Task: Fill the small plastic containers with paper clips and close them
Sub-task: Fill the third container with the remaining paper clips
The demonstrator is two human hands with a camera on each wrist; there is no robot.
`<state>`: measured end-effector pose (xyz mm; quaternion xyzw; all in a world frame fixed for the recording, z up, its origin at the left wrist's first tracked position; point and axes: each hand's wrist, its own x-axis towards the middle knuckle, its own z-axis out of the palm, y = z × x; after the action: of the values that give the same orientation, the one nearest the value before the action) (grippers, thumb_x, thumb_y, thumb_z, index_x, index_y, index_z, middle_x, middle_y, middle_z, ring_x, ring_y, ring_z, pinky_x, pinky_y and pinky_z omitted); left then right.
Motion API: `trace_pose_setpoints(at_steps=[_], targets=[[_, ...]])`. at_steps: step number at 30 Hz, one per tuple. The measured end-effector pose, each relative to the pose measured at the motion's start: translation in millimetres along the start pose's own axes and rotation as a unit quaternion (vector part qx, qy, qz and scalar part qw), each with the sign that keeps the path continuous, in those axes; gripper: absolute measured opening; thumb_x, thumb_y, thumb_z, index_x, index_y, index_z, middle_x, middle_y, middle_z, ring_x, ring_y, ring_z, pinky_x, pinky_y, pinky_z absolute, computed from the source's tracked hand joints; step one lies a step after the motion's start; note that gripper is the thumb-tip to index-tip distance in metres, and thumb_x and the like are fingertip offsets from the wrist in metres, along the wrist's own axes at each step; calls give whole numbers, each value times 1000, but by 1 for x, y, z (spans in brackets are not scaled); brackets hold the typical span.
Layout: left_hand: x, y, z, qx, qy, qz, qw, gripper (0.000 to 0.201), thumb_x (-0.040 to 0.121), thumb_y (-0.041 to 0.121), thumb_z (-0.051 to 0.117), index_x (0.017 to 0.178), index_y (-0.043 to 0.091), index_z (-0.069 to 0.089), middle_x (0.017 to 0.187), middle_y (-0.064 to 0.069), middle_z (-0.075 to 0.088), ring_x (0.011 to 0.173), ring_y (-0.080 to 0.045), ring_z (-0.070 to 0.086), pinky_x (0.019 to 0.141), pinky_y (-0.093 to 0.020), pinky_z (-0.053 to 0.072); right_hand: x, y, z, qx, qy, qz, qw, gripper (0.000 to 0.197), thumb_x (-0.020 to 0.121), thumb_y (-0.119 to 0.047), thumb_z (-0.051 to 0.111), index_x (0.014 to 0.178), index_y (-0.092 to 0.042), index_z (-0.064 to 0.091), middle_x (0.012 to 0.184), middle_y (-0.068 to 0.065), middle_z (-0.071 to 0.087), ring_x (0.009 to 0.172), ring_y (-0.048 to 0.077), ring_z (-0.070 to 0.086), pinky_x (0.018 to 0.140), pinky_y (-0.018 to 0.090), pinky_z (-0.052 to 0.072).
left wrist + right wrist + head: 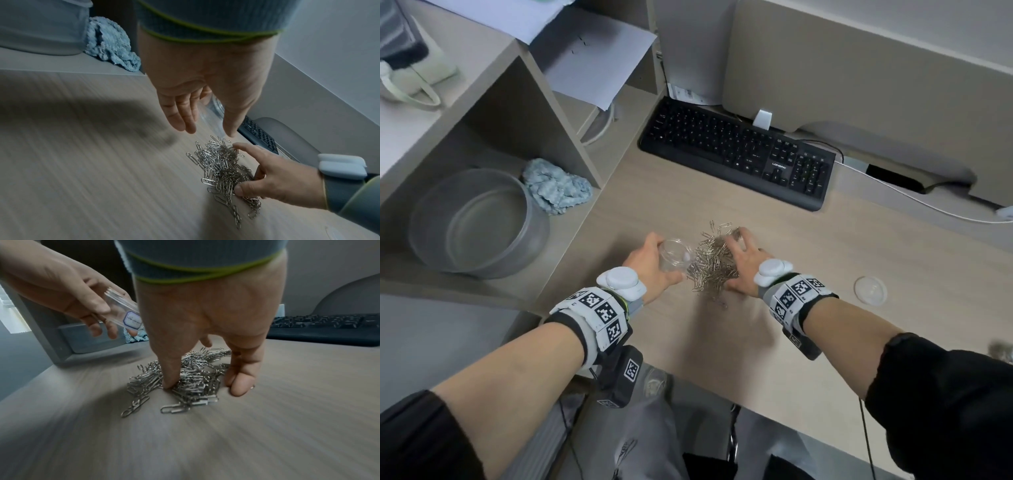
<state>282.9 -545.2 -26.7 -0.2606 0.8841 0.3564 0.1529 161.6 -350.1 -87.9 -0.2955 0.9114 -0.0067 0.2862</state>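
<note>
Both hands work at the middle of a pale wood-grain desk. The person's left hand curls its fingers and thumb round a small clear plastic container, held tilted and lidless just above the desk at the left edge of a heap of silver paper clips. In the right wrist view the container carries a small white label on its base and shows no clips inside. The right hand is spread claw-like over the right side of the heap, its fingertips and thumb pressed down to the desk with clips gathered between them; the left wrist view shows the same hand with thumb and forefinger bracketing the pile. A few loose clips trail from the heap toward the near desk edge.

A round clear lid lies flat on the desk to the right, well apart from the heap. A black keyboard sits farther back, a white cable running past its right end. To the left, an open shelf unit holds a translucent grey tub with a crumpled light-blue cloth just beside it. Both wrists wear bands with black-and-white square markers.
</note>
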Motion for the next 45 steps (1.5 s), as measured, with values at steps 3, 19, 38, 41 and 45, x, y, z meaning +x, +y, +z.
trace_pose_setpoints(at_steps=[3, 19, 38, 41, 45], targets=[[2, -1, 4, -12, 6, -13, 1000, 71, 75, 38, 81, 128, 15, 41, 117, -3, 61, 101, -27, 60, 87, -35, 49, 11, -6, -6, -8, -16, -24, 1000, 89, 79, -39, 75, 146, -35, 16, 149, 7, 18, 99, 36, 64, 83, 48, 57], [18, 21, 29, 19, -25, -3, 999, 69, 78, 24, 79, 132, 11, 38, 111, -6, 60, 86, -22, 53, 75, -29, 44, -8, 12, -40, 192, -21, 52, 980, 24, 88, -8, 59, 111, -14, 63, 98, 9, 69, 78, 29, 71, 63, 33, 57], [7, 63, 57, 29, -60, 87, 994, 59, 73, 32, 74, 124, 21, 46, 112, 1, 59, 92, -24, 55, 73, -32, 46, -49, -12, -79, 196, 19, -22, 980, 21, 84, -19, 67, 104, -13, 69, 102, 5, 68, 95, 22, 60, 76, 26, 43], [6, 63, 56, 18, -56, 81, 995, 58, 74, 27, 74, 124, 20, 46, 106, 1, 59, 89, -27, 57, 71, -33, 46, -50, -10, -80, 296, 10, -17, 955, 17, 84, -13, 67, 100, -14, 71, 82, 2, 67, 78, 20, 63, 77, 32, 53], [7, 58, 56, 2, -50, 77, 996, 62, 74, 30, 77, 126, 22, 43, 111, 1, 61, 89, -23, 59, 71, -31, 46, -50, -6, -82, 364, 12, -28, 931, 13, 88, -4, 61, 93, -12, 70, 62, -2, 62, 57, 16, 60, 71, 36, 56]])
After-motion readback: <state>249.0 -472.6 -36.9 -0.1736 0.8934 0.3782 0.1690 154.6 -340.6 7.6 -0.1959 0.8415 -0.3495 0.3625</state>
